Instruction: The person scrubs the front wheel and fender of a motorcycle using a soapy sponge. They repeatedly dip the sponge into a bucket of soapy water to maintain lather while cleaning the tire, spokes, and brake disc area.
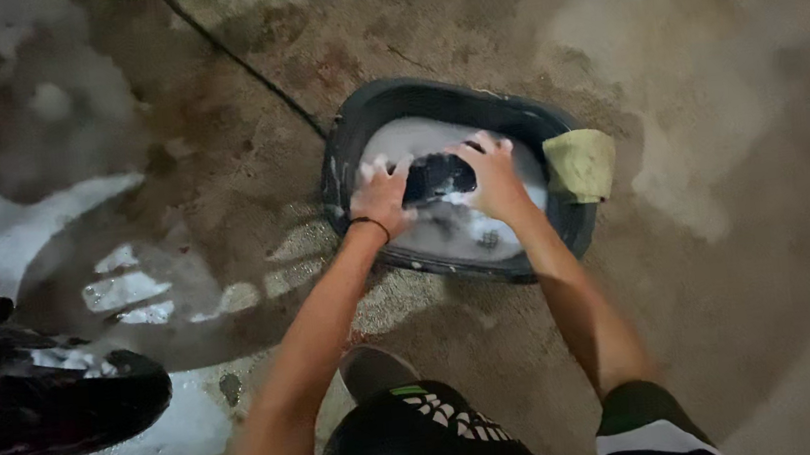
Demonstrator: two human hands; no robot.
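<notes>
Both hands, left hand [382, 196] and right hand [494, 177], are clamped in a grip on a dark soapy cloth [436, 175], wringing it over a suds-filled black basin [347, 139]; washing looks underway, rinsing remaining.

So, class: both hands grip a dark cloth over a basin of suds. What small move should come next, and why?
Probably squeeze the dark cloth between the left hand and right hand, just above the basin. Both hands already grip it, it looks sudsy, and the foamy water lies directly below to catch the runoff.
</notes>
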